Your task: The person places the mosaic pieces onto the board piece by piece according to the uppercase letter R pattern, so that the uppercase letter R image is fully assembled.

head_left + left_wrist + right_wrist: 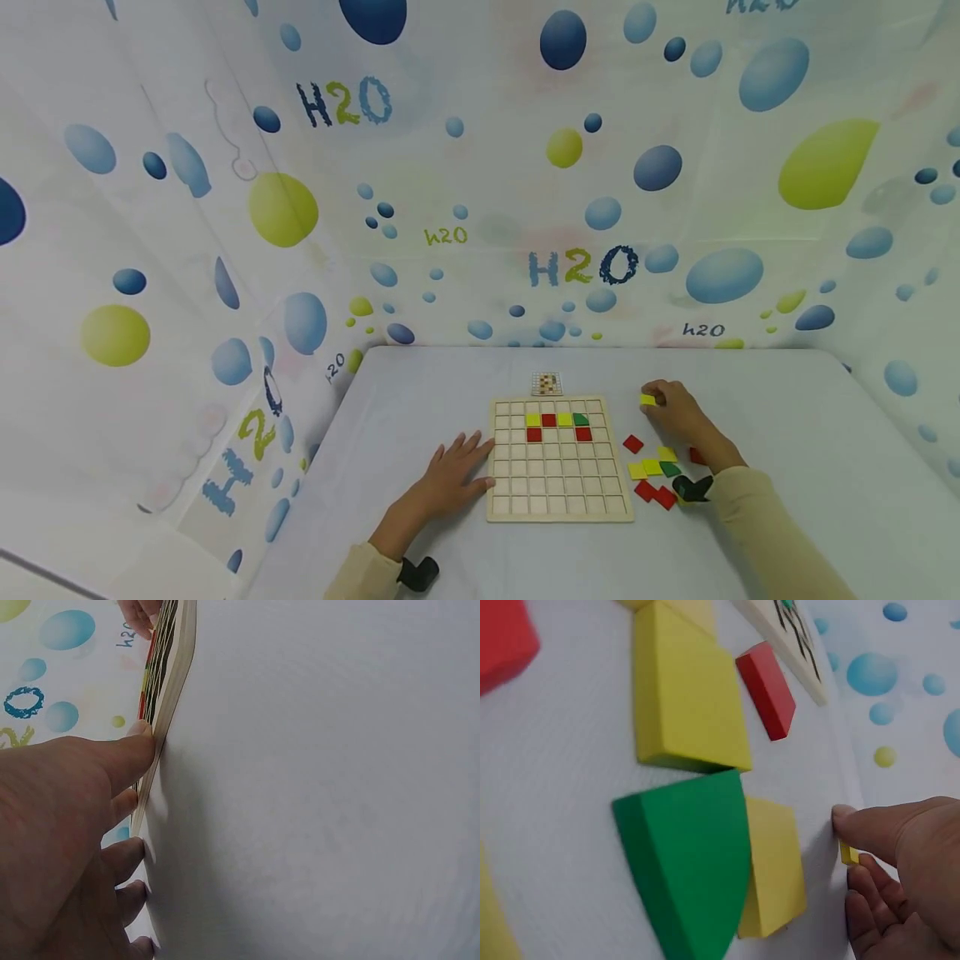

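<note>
A wooden grid board (558, 483) lies on the white table with red, yellow and green tiles in two of its upper rows. My left hand (453, 477) rests at the board's left edge, fingers spread, with the thumb (131, 759) touching that edge in the left wrist view. My right hand (678, 414), beyond the loose tiles to the right of the board, pinches a yellow tile (849, 853) between thumb and fingers. Nearest the right wrist are a green tile (694, 862) with one curved side and a yellow square tile (694, 694).
Several loose tiles lie right of the board, among them a red tile (633, 443) and a yellow tile (637, 471). A small pattern card (547, 383) sits behind the board. A printed curtain (495, 167) hangs behind the table.
</note>
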Demonstrator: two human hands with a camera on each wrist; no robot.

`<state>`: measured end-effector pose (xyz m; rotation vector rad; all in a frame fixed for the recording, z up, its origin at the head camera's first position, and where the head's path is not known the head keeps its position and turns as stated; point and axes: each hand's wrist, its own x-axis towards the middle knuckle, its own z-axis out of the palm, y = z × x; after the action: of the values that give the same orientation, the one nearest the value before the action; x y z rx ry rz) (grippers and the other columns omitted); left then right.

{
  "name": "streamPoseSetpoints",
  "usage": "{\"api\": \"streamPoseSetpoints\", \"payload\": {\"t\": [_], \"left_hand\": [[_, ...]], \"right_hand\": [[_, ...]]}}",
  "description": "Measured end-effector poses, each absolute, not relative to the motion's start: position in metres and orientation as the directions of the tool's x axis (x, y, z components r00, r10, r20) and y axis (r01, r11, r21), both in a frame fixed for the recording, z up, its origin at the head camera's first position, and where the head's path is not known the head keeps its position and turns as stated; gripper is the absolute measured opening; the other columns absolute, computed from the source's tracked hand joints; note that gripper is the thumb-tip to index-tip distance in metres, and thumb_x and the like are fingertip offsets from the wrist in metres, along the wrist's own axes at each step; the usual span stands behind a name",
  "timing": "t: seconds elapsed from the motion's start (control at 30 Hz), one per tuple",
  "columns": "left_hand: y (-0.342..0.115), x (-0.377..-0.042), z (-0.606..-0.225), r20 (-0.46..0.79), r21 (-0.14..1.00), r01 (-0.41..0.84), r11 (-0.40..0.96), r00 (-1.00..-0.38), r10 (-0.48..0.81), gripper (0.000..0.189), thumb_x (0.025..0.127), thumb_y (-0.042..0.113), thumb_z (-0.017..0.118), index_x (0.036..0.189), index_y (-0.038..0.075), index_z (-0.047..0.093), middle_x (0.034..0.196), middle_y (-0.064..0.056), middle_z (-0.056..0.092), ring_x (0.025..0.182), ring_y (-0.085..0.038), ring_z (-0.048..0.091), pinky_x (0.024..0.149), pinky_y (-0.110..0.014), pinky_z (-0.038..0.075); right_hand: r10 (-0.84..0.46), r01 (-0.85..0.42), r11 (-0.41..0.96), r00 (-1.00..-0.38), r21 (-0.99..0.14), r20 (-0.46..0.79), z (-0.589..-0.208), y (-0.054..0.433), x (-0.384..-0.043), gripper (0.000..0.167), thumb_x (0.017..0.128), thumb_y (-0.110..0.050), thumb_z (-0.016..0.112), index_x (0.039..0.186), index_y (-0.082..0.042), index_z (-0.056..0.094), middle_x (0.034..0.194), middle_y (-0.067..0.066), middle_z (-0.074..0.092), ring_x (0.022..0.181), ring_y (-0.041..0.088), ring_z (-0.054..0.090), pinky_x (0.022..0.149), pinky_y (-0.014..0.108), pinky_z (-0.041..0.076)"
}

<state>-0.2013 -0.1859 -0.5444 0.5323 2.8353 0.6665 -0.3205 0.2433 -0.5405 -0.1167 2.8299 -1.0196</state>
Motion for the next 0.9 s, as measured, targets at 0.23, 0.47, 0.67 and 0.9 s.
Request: {"api": "streamPoseSetpoints", "payload": {"t": [0.23,0.47,0.67,0.9], "left_hand": [[-0.186,-0.202,-0.545,-0.09,0.456,0.305,0.836,-0.919,0.384,0.069,0.104,0.048,0.062,0.163,0.017,0.042,0.171,-0.016,0.033,0.16,-0.044,0.024,0.124,-0.072,0.017],[-0.187,-0.202,-0.548,-0.087,0.449,0.305,0.84,-0.921,0.381,0.069,0.104,0.049,0.062,0.163,0.018,0.041,0.172,-0.015,0.032,0.16,-0.043,0.024,0.125,-0.071,0.017],[-0.186,-0.202,-0.545,-0.089,0.45,0.306,0.839,-0.919,0.383,0.069,0.105,0.049,0.061,0.163,0.018,0.042,0.172,-0.015,0.033,0.16,-0.043,0.024,0.125,-0.071,0.017],[-0.186,-0.201,-0.546,-0.096,0.447,0.293,0.845,-0.924,0.371,0.069,0.104,0.048,0.063,0.163,0.018,0.043,0.171,-0.014,0.033,0.16,-0.043,0.025,0.125,-0.071,0.017]], "right_hand": [[-0.107,-0.041,0.789,-0.992,-0.613,-0.071,-0.548,0.242,-0.322,0.035,0.103,-0.011,0.067,0.133,0.007,0.061,0.124,0.028,0.054,0.11,0.039,0.053,0.107,0.059,0.048],[-0.132,-0.075,0.771,-0.99,-0.633,-0.044,-0.557,0.233,-0.321,0.035,0.103,-0.015,0.069,0.131,0.005,0.062,0.121,0.025,0.056,0.108,0.036,0.055,0.103,0.057,0.05],[-0.138,-0.079,0.763,-0.989,-0.641,-0.043,-0.554,0.219,-0.318,0.036,0.103,-0.019,0.069,0.132,0.001,0.064,0.128,0.024,0.057,0.115,0.037,0.058,0.106,0.057,0.051],[-0.192,-0.164,0.723,-0.981,-0.671,0.033,-0.54,0.182,-0.302,0.031,0.102,-0.017,0.071,0.128,-0.001,0.067,0.125,0.02,0.058,0.113,0.035,0.06,0.102,0.054,0.055]]}}
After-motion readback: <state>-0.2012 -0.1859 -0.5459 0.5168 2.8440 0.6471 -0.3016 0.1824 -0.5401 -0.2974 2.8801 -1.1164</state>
